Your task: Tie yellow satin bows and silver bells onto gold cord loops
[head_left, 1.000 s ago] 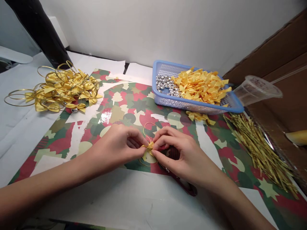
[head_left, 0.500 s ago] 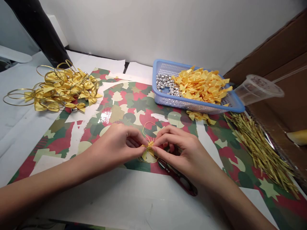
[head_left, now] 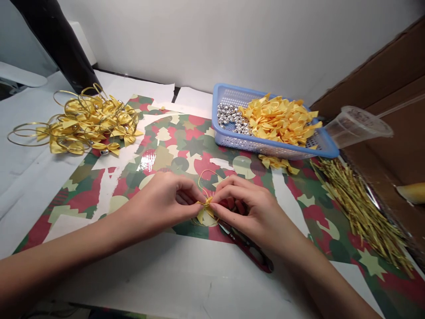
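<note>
Between my fingertips is a small yellow ribbon bow, low over the patterned paper. A thin gold cord loop rises from it. My left hand pinches the bow's left side between thumb and finger. From the other side my right hand pinches it too, its other fingers curled. Beneath the right hand lies a pair of dark red-handled scissors or snips, partly covered by the palm. The fingertips hide the bow's centre.
A blue basket holds silver bells or beads and yellow bows. Finished-looking looped bows are heaped at left, near a black cylinder. Gold ties lie at right below a clear plastic cup.
Both hands keep their pinch on the bow, almost unmoved. The whole view has shifted very slightly.
</note>
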Demonstrator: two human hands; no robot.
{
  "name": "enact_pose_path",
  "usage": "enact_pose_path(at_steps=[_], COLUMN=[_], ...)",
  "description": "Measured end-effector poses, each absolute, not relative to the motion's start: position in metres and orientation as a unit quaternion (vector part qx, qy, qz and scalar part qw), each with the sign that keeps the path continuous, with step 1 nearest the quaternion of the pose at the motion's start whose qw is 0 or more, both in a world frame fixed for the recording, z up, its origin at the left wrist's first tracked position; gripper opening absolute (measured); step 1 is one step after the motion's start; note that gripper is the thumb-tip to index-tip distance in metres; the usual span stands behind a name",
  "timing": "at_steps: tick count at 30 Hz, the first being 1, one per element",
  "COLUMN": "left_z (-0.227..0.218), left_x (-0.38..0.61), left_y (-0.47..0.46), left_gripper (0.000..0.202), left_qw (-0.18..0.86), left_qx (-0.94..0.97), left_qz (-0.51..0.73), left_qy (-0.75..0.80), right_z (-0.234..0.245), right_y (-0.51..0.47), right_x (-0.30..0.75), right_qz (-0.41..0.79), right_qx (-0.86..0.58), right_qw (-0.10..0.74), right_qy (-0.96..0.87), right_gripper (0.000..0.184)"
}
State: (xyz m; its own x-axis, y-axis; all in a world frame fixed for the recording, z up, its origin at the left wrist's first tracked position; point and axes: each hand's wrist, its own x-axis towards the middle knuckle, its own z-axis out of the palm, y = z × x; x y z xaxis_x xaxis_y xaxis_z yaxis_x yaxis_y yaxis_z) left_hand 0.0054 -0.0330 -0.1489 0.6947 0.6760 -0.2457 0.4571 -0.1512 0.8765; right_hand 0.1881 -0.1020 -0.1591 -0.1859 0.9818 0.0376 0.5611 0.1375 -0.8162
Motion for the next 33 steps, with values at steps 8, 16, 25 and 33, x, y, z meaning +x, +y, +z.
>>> enact_pose_path(at_steps=[8, 16, 25, 33], left_z=[-0.146, -0.1464, -0.1461, -0.1464], left_x=[0.0048, 0.0036, 0.0042, 0.0032], left_y=[-0.0323, -0.0324, -0.0325, -0.0325], left_gripper=[0.012, 0.012, 0.013, 0.012], left_qw=[0.542, 0.551, 0.557, 0.549], left_qx=[0.742, 0.735, 0.729, 0.732], left_qz=[0.092, 0.089, 0.089, 0.084], left_qy=[0.383, 0.385, 0.389, 0.395], right_z=[-0.1591, -0.1611, -0.162, -0.1607], right_y=[-0.102, -0.1029, -0.1021, -0.1013], right_x=[0.1867, 0.1889, 0.1893, 0.1868], right_qz=[0.349, 0.339, 0.334, 0.345], right_qx=[-0.561, -0.561, -0.554, -0.551], right_qw=[0.3, 0.321, 0.322, 0.311], right_qy=[-0.688, -0.684, -0.691, -0.693], right_gripper=[0.014, 0.011, 0.011, 0.012])
